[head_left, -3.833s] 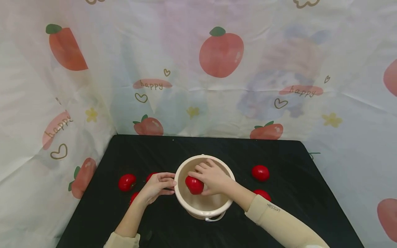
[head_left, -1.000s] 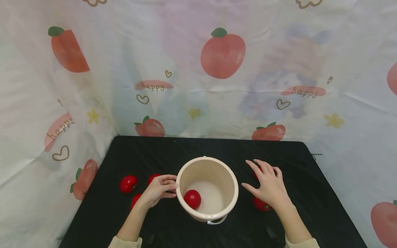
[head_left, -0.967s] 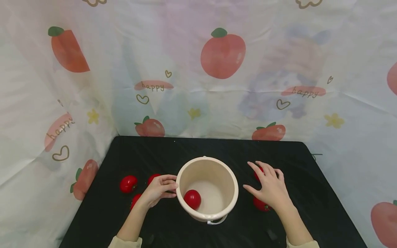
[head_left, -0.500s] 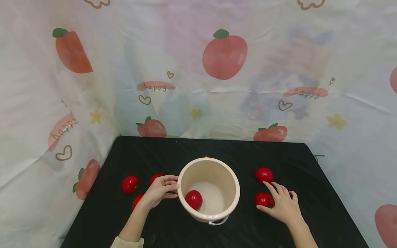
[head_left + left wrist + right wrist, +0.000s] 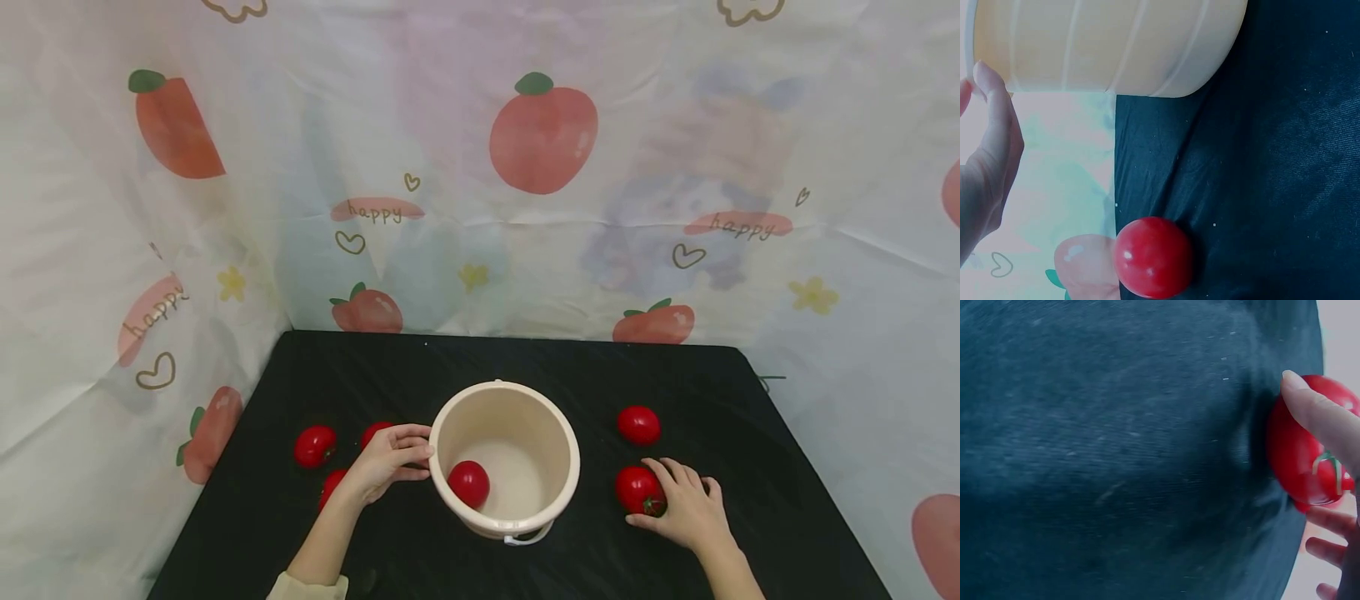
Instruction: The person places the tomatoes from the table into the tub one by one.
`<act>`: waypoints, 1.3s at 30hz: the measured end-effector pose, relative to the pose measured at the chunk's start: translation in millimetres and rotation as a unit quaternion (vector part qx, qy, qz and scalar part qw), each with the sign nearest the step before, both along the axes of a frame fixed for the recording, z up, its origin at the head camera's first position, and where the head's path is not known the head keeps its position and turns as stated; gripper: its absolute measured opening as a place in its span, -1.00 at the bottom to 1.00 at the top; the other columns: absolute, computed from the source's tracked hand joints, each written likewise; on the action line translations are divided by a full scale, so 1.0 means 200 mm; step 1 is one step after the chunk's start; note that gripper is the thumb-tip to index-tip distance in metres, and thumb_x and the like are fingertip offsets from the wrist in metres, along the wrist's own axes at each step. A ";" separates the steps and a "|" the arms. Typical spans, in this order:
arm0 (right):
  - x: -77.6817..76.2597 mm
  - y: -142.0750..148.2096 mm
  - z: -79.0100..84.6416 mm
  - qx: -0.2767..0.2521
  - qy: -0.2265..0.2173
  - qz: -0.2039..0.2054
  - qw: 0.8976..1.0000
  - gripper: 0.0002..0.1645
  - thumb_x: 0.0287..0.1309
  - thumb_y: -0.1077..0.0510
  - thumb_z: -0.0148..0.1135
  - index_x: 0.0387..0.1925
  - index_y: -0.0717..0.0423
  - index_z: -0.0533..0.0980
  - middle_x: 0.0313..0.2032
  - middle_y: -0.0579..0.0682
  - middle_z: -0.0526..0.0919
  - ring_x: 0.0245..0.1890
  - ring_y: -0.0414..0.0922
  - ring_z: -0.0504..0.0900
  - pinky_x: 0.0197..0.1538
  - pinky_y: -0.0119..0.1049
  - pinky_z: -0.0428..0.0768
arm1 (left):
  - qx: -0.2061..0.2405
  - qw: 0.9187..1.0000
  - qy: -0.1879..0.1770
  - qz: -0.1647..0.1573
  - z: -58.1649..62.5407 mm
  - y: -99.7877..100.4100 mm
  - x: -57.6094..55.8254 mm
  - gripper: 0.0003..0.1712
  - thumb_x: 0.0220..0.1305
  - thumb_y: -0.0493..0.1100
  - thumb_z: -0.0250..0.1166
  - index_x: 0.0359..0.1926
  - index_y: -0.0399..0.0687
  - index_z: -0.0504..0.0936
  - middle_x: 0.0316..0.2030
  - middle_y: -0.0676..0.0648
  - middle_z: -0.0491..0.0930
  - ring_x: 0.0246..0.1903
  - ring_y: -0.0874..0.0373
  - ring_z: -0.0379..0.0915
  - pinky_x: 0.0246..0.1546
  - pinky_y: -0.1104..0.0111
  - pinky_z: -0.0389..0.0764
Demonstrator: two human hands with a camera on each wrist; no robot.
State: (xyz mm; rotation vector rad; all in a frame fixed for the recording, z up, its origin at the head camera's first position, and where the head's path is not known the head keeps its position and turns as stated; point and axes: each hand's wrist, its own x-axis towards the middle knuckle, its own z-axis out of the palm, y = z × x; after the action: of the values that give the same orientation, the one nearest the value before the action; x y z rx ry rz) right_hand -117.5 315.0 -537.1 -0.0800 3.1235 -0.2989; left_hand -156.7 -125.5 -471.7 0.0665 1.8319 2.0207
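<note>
A cream bucket [image 5: 442,492] stands upright mid-table, with one red tomato [image 5: 468,484] lying in it. My left hand [image 5: 386,461] holds the bucket's rim on its left side; the left wrist view shows a fingertip at the rim's edge. To the right, my right hand [image 5: 688,507] grips a red tomato [image 5: 634,488], thumb on the near side and fingers on the far side. In the right wrist view the thumb lies across this tomato [image 5: 1294,444], beside its green stem. Another tomato [image 5: 639,425] sits just behind it.
Left of the bucket are three more tomatoes: one apart [image 5: 314,446], two partly hidden by the left hand and wrist [image 5: 374,433]. A white bucket handle [image 5: 529,537] hangs at the front. A black cloth covers the table [image 5: 480,350]; a printed curtain [image 5: 450,125] rises behind.
One tomato was let go inside the bucket. My right hand moved out to the right, past the farther tomato, and down to the nearer one, which has turned stem-forward. The left hand stayed at the rim.
</note>
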 end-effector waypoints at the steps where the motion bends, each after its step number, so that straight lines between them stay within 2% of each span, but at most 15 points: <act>1: 0.00 0.00 -0.01 -0.001 -0.002 -0.001 1.000 0.12 -0.56 -0.45 0.40 0.08 0.09 0.36 0.01 0.27 0.38 0.01 0.24 0.27 -0.01 0.29 0.09 | 0.001 1.000 -0.001 0.000 0.00 0.00 0.00 -0.47 0.13 -0.23 0.29 0.07 -0.46 0.39 -0.32 -0.12 0.62 -0.43 0.14 0.56 -0.30 0.20 0.63; 6: 0.00 0.02 -0.05 -0.002 0.000 -0.006 1.000 0.10 -0.53 -0.44 0.40 0.07 0.12 0.37 0.00 0.26 0.40 -0.01 0.25 0.30 -0.02 0.29 0.09 | 0.003 1.000 -0.001 0.000 0.00 0.00 0.00 -0.46 0.12 -0.22 0.30 0.07 -0.46 0.39 -0.27 -0.22 0.61 -0.44 0.14 0.56 -0.30 0.20 0.63; 14: 0.00 0.02 -0.09 -0.004 0.007 -0.005 1.000 0.06 -0.49 -0.40 0.41 0.06 0.11 0.36 -0.02 0.26 0.42 -0.03 0.24 0.33 -0.03 0.28 0.11 | 0.001 1.000 0.000 0.002 0.00 0.00 0.00 -0.46 0.12 -0.22 0.30 0.07 -0.45 0.39 -0.25 -0.25 0.60 -0.43 0.14 0.56 -0.29 0.20 0.62; 24: -0.04 0.00 -0.08 0.000 0.063 0.024 0.998 -0.08 -0.49 -0.25 0.47 -0.04 0.12 0.41 -0.08 0.18 0.48 -0.05 0.13 0.38 -0.03 0.24 0.20 | 0.001 1.000 0.000 0.002 0.00 0.00 0.00 -0.46 0.13 -0.23 0.29 0.07 -0.45 0.39 -0.24 -0.25 0.60 -0.43 0.14 0.56 -0.29 0.20 0.62; 30: -0.09 -0.02 0.04 0.010 0.117 0.052 0.992 -0.08 -0.54 -0.20 0.49 -0.05 0.15 0.40 -0.07 0.19 0.49 -0.07 0.13 0.40 -0.05 0.21 0.23 | 0.000 1.000 -0.002 0.003 0.00 0.00 0.00 -0.46 0.12 -0.23 0.30 0.07 -0.45 0.39 -0.21 -0.30 0.58 -0.43 0.14 0.56 -0.29 0.20 0.62; 35: -0.14 -0.07 0.19 0.033 0.148 0.085 0.985 -0.04 -0.56 -0.20 0.50 -0.02 0.15 0.40 -0.05 0.18 0.47 -0.07 0.12 0.39 -0.04 0.19 0.24 | -0.002 1.000 -0.005 0.004 0.00 0.00 0.00 -0.47 0.13 -0.24 0.29 0.08 -0.44 0.39 -0.22 -0.27 0.59 -0.43 0.14 0.56 -0.29 0.21 0.62; 39: -0.18 -0.12 0.31 0.045 0.181 0.119 0.975 -0.05 -0.57 -0.20 0.49 -0.03 0.12 0.41 -0.06 0.15 0.48 -0.08 0.10 0.41 -0.05 0.15 0.27 | 0.000 1.000 -0.006 0.004 0.00 0.00 0.00 -0.47 0.13 -0.23 0.29 0.08 -0.44 0.39 -0.22 -0.27 0.59 -0.42 0.14 0.56 -0.29 0.21 0.62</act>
State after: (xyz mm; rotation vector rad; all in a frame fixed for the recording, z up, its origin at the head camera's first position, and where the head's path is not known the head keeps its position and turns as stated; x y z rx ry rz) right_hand -152.8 290.7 -475.3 -0.5641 3.4260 -0.1513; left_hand -156.7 -125.8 -471.7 0.0475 1.8279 2.0209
